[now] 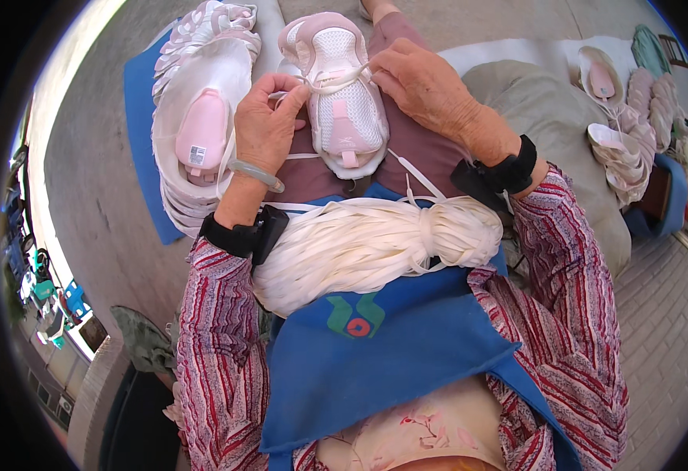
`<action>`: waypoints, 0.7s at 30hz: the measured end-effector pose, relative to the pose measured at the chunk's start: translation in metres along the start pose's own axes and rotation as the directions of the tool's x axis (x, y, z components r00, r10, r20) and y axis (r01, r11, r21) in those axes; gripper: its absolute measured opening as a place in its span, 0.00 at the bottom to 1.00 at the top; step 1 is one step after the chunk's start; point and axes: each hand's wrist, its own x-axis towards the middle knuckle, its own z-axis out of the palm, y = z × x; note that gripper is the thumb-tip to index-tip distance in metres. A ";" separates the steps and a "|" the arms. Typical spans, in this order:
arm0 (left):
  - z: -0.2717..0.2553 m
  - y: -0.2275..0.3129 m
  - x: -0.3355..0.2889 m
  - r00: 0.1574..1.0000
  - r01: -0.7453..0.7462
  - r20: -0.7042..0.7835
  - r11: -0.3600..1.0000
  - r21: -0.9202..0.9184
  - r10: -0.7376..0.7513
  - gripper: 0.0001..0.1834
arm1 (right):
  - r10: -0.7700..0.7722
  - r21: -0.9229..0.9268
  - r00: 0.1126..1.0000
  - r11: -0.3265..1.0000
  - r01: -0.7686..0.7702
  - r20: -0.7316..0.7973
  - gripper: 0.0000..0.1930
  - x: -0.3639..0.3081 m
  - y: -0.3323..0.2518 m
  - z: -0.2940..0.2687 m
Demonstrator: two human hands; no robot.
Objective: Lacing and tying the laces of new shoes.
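Left hand: grip pinched on a white lace. Right hand: grip closed on the same lace at the eyelets. Shoe: pink-white, on the lap; keep lace flat, tension even. Lace bundle: nearer apron edge.

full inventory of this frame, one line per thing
shoe upper: 1, pink and white, on the lap between both hands
lace: 1, white, threaded across the shoe upper, pinched at both ends
lace bundle: 1, white, on the blue apron
apron: 1, blue, over the lap
stacked uppers: 1 pile, pink-white, left on a blue mat
more uppers: several, pink-white, far right
sack: 1, grey, right
left hand: 1, jade bangle, black wrist strap
right hand: 1, black wrist strap
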 end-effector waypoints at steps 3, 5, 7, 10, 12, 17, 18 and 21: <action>-0.001 -0.007 -0.007 0.965 -0.245 -0.032 0.941 0.232 0.259 0.16 | 0.102 0.009 0.994 0.995 -0.102 -0.045 0.15 -0.013 -0.025 -0.010; 0.004 0.002 -0.015 0.935 -0.332 0.001 0.877 0.347 0.354 0.17 | 0.120 -0.037 0.992 0.992 -0.121 -0.026 0.15 -0.015 -0.032 -0.010; 0.009 0.005 -0.015 0.851 -0.486 0.105 0.699 0.524 0.514 0.24 | 0.143 -0.089 0.990 0.986 -0.144 -0.013 0.15 -0.014 -0.038 -0.010; 0.018 -0.005 -0.008 0.881 -0.439 0.083 0.740 0.510 0.465 0.28 | 0.259 -0.211 0.949 0.952 -0.220 0.178 0.16 -0.008 -0.045 -0.006; 0.023 0.000 -0.005 0.892 -0.424 0.083 0.760 0.493 0.444 0.30 | 0.237 -0.225 0.956 0.955 -0.195 0.174 0.16 -0.008 -0.042 0.005; 0.035 0.004 -0.002 0.917 -0.379 0.059 0.812 0.444 0.395 0.35 | 0.173 -0.347 0.936 0.936 -0.059 0.307 0.14 -0.001 -0.040 0.008; 0.038 0.000 0.001 0.921 -0.364 0.033 0.826 0.431 0.389 0.35 | 0.147 -0.347 0.931 0.937 -0.023 0.334 0.14 0.001 -0.042 0.006; 0.045 -0.004 0.004 0.925 -0.347 -0.003 0.848 0.401 0.381 0.35 | 0.132 -0.338 0.941 0.941 -0.020 0.312 0.12 -0.001 -0.031 0.017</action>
